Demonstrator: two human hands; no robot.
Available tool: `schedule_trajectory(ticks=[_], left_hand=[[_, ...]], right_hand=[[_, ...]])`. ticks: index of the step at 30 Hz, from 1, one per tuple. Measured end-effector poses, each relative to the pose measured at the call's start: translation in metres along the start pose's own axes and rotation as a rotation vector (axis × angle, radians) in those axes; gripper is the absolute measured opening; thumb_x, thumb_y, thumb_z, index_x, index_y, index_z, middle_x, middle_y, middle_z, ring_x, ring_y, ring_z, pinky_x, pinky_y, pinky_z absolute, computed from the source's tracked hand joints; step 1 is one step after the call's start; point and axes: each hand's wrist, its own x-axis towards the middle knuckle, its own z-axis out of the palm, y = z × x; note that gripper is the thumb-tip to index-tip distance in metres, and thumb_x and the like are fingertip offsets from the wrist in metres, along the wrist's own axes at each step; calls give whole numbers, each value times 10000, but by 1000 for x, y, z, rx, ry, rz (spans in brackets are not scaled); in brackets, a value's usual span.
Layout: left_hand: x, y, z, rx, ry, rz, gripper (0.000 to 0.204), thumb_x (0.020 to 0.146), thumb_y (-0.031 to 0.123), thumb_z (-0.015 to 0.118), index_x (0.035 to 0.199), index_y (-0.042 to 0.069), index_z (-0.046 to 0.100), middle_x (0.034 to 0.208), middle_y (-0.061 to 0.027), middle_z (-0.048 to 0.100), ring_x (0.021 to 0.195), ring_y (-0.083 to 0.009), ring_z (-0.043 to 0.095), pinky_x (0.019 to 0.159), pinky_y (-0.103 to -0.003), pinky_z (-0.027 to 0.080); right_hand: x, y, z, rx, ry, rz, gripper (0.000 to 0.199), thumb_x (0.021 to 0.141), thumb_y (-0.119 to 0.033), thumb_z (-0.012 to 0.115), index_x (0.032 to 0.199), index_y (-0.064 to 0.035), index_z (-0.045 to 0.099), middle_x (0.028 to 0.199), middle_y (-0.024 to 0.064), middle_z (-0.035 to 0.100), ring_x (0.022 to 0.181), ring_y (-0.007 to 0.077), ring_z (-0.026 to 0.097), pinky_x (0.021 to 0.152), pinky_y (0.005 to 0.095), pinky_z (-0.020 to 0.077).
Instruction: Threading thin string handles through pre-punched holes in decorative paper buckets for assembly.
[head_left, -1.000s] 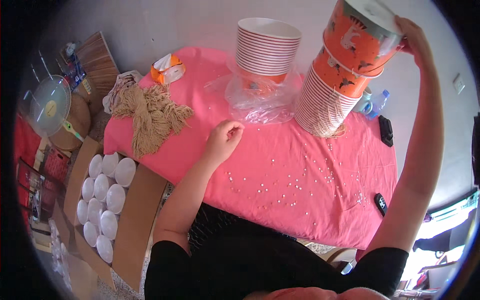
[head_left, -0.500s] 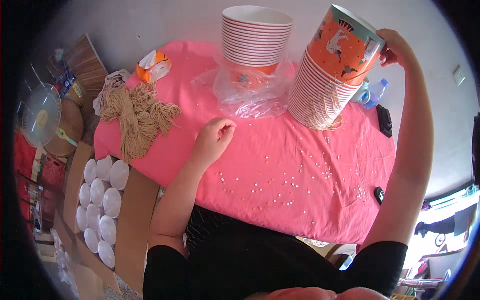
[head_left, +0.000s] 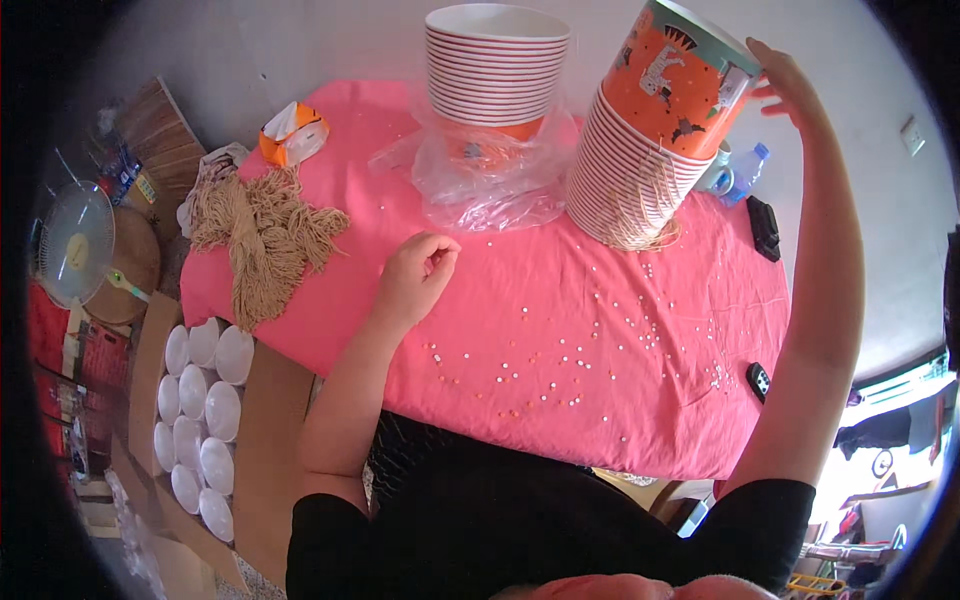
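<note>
A tall, leaning stack of paper buckets [head_left: 625,165] stands at the back right of the table. Its top bucket [head_left: 675,80] is orange and green with animal prints. At that bucket's right rim is my right hand [head_left: 788,88], fingers extended and apart, touching or very close to it. Thin tan strings [head_left: 655,205] hang down the side of the stack. My left hand [head_left: 415,280] hovers over the table's left middle, its fingers curled in a loose fist with nothing showing in them. Beyond it, a second bucket stack [head_left: 495,75] sits partly in a clear plastic bag [head_left: 490,190].
Small white and orange beads lie scattered on the pink tablecloth [head_left: 480,330]. A tan string bundle [head_left: 265,235] and an orange tissue pack [head_left: 295,135] lie at left. A carton [head_left: 270,430] holds white cups. Near the right edge are a bottle [head_left: 745,175] and black objects.
My right hand's fingers have spread, and the strand that ran from them to the strings no longer shows. My left hand stays curled. The whole view has shifted slightly.
</note>
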Motion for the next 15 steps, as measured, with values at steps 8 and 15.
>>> schedule_trajectory(ticks=[8, 15], left_hand=[[4, 9, 3, -5, -28, 19, 80, 859, 55, 629, 930, 22, 639, 873, -90, 646, 769, -190, 624, 654, -300, 482], [3, 5, -2, -8, -26, -38, 90, 870, 83, 621, 931, 19, 639, 865, -97, 652, 784, -203, 631, 679, -311, 490]], right_hand=[[-51, -80, 31, -355, 607, -1099, 243, 890, -251, 620, 1035, -60, 656, 1040, 97, 649, 880, 270, 647, 766, 380, 515], [-86, -125, 159, -382, 233, -1288, 230, 880, -224, 564, 1040, -90, 660, 983, 115, 676, 824, 318, 673, 717, 432, 551]])
